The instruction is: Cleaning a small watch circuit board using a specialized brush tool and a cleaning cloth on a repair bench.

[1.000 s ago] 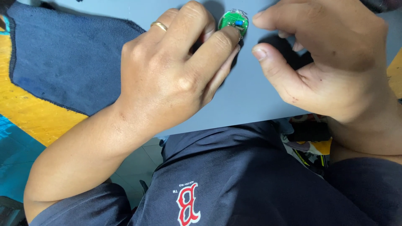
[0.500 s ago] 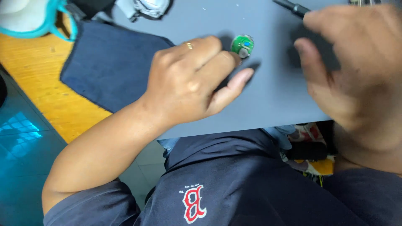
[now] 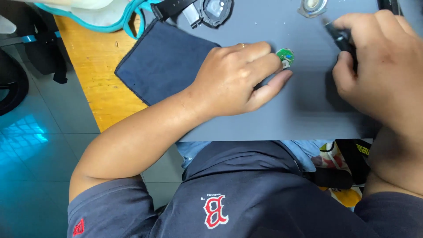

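Watch case (image 3: pixel 214 9) lies open at the far edge, the left hand (image 3: pixel 233 81) pinches the small green movement (image 3: pixel 285 57), and the right hand (image 3: pixel 379 66) grips a dark tool (image 3: pixel 339 36), work clearly midway.

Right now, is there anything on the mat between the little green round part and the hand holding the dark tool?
No. In the head view, only bare grey mat separates the green round part from the right hand and its dark tool.
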